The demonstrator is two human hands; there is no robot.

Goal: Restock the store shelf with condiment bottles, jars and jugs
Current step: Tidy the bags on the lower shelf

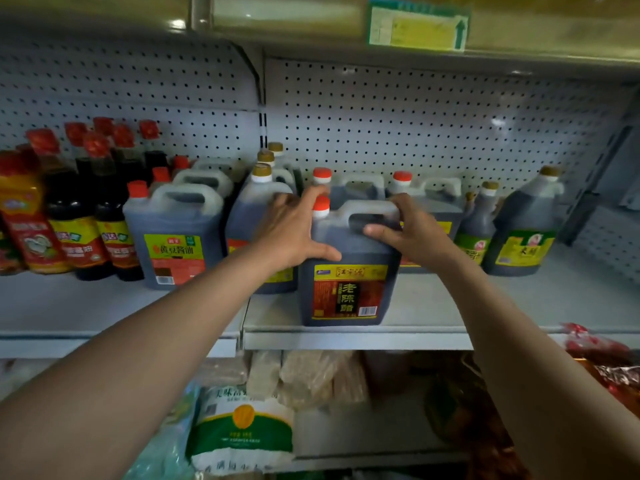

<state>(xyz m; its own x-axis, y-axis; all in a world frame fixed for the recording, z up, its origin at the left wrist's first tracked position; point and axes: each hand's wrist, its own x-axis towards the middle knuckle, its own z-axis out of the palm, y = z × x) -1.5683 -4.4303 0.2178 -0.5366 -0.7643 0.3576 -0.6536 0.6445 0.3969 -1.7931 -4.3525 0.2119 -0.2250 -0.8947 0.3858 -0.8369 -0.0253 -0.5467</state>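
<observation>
We are facing a grey metal shelf (433, 299) backed by a white pegboard panel (415, 119), with another shelf edge above carrying a green and yellow price tag (417, 26). At the far left, tall dark bottles with red caps (100, 202) are standing crowded together, and just beside them a jug with a green and red label (173, 237) is sitting upright. Our left hand (294, 226) is spreading its fingers and pressing against the left shoulder of the vinegar jug (349, 268), thumb lying across its front. That jug is standing upright at the front edge of the shelf, ahead of a row of similar red-capped jugs. Our right hand (412, 226) is curling over the jug's handle, thumb tucked under it. Further right, brown-capped jugs (523, 223) are standing near the pegboard. Below the shelf, bagged goods are lying in dim light, among them a white and green sack (242, 431).
</observation>
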